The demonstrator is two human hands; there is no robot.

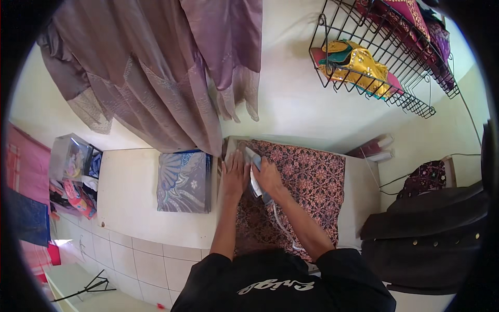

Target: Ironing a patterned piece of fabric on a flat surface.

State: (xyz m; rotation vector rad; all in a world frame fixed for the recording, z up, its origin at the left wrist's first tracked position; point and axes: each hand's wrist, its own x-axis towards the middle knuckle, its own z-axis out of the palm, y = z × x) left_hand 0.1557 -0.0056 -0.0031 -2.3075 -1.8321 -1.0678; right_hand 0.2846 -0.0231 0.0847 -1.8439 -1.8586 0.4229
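A floral patterned cloth (pixel 308 187), dark with pinkish flowers, lies spread before me on a pale padded surface. My right hand (pixel 269 175) is closed around the handle of a clothes iron (pixel 255 183), whose tip points away from me. The iron rests at the cloth's left part, and its cord (pixel 280 224) trails back toward my body. Flat beside it, fingers together, my left hand (pixel 234 171) presses at the left edge of the cloth. To its left a folded grey and blue batik cloth (pixel 183 183) lies on the white table (pixel 128 187).
Satin garments (pixel 156 78) hang over the table's far side. A black wire rack (pixel 362 74) with a yellow sequined cloth (pixel 354 62) is on the wall at upper right. A dark buttoned garment (pixel 421 241) lies at right. Clothes and a clear box (pixel 74 156) stand at left.
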